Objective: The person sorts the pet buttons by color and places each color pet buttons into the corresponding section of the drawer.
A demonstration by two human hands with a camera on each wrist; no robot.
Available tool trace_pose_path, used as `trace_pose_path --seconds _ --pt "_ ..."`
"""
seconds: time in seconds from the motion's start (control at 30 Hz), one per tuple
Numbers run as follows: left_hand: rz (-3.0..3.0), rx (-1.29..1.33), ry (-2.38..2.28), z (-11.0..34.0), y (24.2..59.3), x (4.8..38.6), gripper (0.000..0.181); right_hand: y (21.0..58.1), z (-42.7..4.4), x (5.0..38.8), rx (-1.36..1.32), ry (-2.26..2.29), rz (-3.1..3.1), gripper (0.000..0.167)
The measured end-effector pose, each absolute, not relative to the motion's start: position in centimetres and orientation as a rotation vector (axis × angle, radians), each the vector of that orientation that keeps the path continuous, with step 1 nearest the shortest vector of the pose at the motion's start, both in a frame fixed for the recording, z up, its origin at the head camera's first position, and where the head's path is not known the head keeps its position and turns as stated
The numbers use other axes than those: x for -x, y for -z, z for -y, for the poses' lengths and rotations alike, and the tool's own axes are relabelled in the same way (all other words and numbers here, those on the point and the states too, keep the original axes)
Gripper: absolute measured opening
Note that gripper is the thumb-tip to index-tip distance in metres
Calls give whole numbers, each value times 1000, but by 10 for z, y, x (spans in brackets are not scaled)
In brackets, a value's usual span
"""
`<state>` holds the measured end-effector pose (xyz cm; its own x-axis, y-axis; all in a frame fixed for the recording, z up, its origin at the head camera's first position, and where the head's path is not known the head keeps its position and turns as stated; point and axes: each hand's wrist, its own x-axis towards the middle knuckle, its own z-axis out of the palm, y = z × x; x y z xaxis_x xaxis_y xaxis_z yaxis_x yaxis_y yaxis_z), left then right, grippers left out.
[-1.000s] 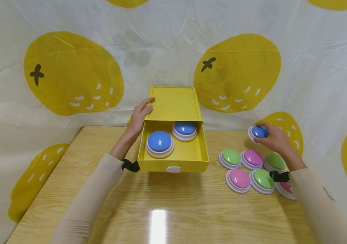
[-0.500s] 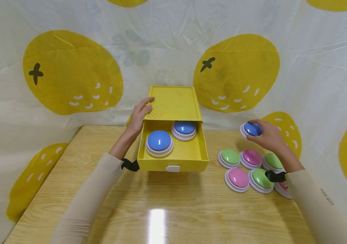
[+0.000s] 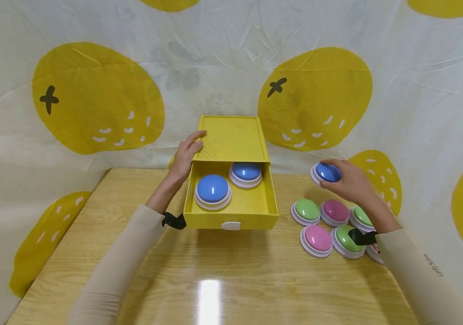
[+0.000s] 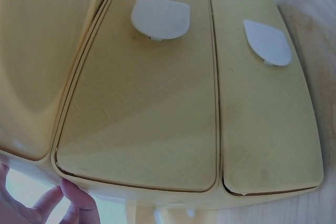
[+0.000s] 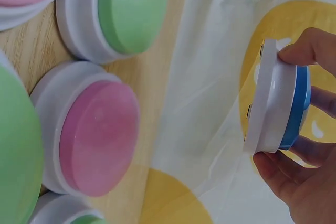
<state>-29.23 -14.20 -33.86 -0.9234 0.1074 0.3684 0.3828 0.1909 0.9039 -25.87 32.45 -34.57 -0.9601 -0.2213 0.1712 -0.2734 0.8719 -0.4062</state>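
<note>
Blue-domed, white-rimmed round plastic button [image 3: 325,172]: rim pinched by right hand [image 3: 350,181], near far edge of wooden bench [image 3: 264,280]; left hand [image 3: 183,158], fingers loosely extended, probably steadies yellow plastic drawer box [image 3: 235,137].

a wood-grained table [image 3: 264,280] bears a yellow box [image 3: 233,135], green buttons [image 3: 307,210] and pink buttons [image 3: 318,237].

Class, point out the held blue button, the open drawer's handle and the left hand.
Held blue button [image 5: 278,98]: right wrist view, white base's side.
Drawer handle [image 3: 231,225]: head view, white front.
Left hand [image 3: 184,156]: head view, back of hand.
</note>
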Motion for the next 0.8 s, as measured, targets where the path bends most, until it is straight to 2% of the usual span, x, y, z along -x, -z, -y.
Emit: trace_pose_path --seconds 0.8 --pt "2258 426 1825 141 339 290 49 335 -283 242 -499 -721 2793 61"
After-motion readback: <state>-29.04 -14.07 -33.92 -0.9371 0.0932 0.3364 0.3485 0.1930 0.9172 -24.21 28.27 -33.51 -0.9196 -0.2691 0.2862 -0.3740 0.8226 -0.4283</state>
